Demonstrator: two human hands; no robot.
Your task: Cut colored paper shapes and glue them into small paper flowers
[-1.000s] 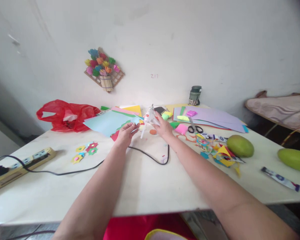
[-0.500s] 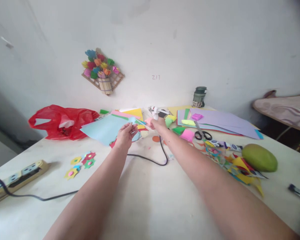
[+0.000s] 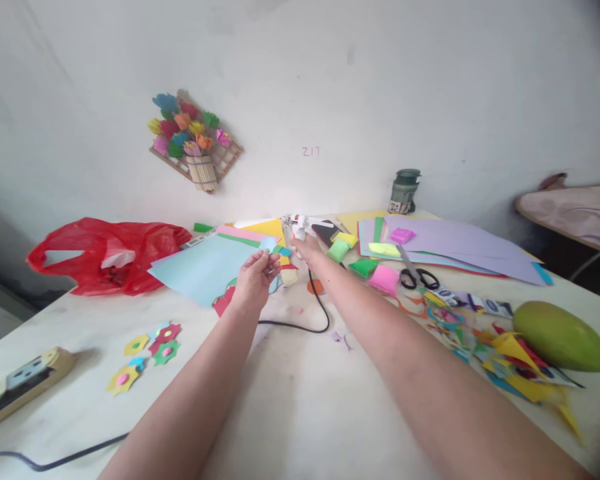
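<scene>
My left hand point(image 3: 257, 277) reaches over the far middle of the table. Its fingers pinch a small light blue paper piece point(image 3: 267, 244). Beside it on the right, my right hand point(image 3: 307, 251) is closed round a white glue gun point(image 3: 299, 231), mostly covered by the hand. A black cord point(image 3: 300, 328) runs from below that hand and loops across the table under my left forearm. Cut coloured papers lie under and beside the left hand, including a red piece point(image 3: 225, 300). An orange paper disc point(image 3: 316, 287) is partly hidden by my right wrist.
At left are a red plastic bag point(image 3: 150, 243), paper flowers point(image 3: 123, 379) and a power strip point(image 3: 27, 387). Clay packets point(image 3: 384, 279), scissors point(image 3: 419, 277), purple sheets point(image 3: 445, 240), paper scraps point(image 3: 510, 347) and a green mango-like fruit point(image 3: 560, 335) lie to the right.
The view has drawn slightly nearer the table. My right hand and the glue gun have come a little closer to the light blue paper. Small purple scraps show more clearly beside my right forearm.
</scene>
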